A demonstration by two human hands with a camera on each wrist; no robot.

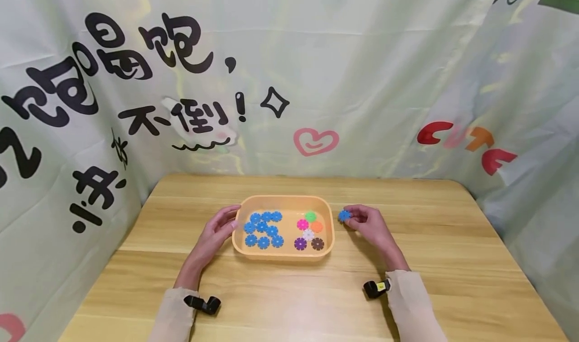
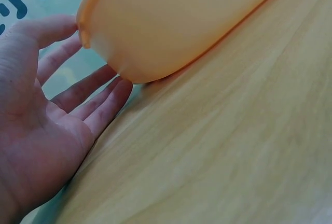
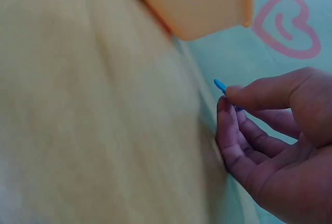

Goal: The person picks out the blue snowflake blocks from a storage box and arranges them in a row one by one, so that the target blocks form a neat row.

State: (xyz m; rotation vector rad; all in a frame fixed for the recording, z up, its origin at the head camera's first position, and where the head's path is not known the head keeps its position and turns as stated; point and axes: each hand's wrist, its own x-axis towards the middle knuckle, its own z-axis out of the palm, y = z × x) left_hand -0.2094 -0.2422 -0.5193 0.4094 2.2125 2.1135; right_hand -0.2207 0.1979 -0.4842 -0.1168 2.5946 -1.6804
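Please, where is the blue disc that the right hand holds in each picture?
Head: the blue disc is right of centre, in the right hand, beside the tray.
Left wrist: not in it.
Right wrist: the blue disc, nearly edge-on, is right of centre.
Shared landmark: the tray, in all three.

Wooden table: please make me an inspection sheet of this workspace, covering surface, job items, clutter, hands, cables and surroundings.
Surface: wood-grain table, with the tray resting on it.
Job items: orange tray; blue pieces grouped on its left; green, pink, orange, white, purple and brown pieces on its right; one held blue piece outside the tray.
Clutter: nothing seen.
Left hand: touches the tray's left end.
Right hand: pinches the held blue piece beyond the tray's right end.
Cables: nothing seen.
Surroundings: pale curtain behind the table, printed with black writing, coloured letters and a pink heart; black device at each wrist.
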